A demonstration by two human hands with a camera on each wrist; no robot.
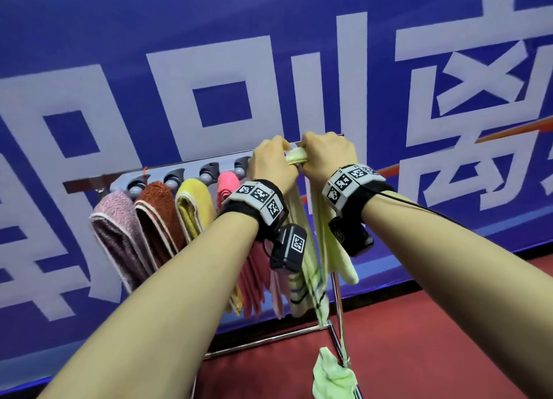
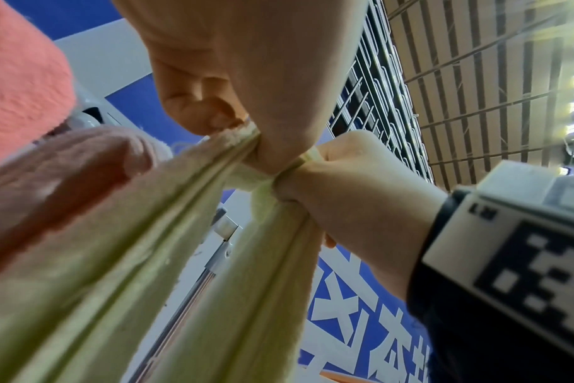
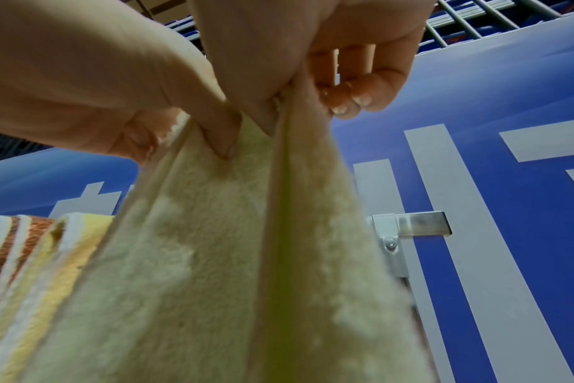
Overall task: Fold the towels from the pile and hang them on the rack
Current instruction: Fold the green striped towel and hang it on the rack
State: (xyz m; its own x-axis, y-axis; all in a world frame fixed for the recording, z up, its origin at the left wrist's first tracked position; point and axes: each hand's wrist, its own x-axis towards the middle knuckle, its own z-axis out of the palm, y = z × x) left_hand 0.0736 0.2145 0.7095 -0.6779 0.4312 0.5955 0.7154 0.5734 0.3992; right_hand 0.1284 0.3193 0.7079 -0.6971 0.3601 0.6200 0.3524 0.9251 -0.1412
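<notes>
You are gripping the pale green towel [image 1: 296,155] with both hands at the right end of the rack [image 1: 191,171], up against the blue banner [image 1: 119,39]. Your left hand [image 1: 270,162] is curling its fingers round the bunched top fold, and your right hand [image 1: 326,154] is pinching the same fold just beside it, knuckles nearly touching. In the left wrist view the towel [image 2: 180,233] is hanging down in two taut halves from your fists. The right wrist view is showing your thumb [image 3: 220,129] pressing into the pile. Whether the fold is already sitting in a rack clip is hard to tell, since your hands are covering it. To the left, four towels are hanging: mauve [image 1: 116,228], rust [image 1: 158,210], yellow [image 1: 193,204] and pink [image 1: 229,186]. Another green cloth [image 1: 332,374] is lying low by the rack's leg.
</notes>
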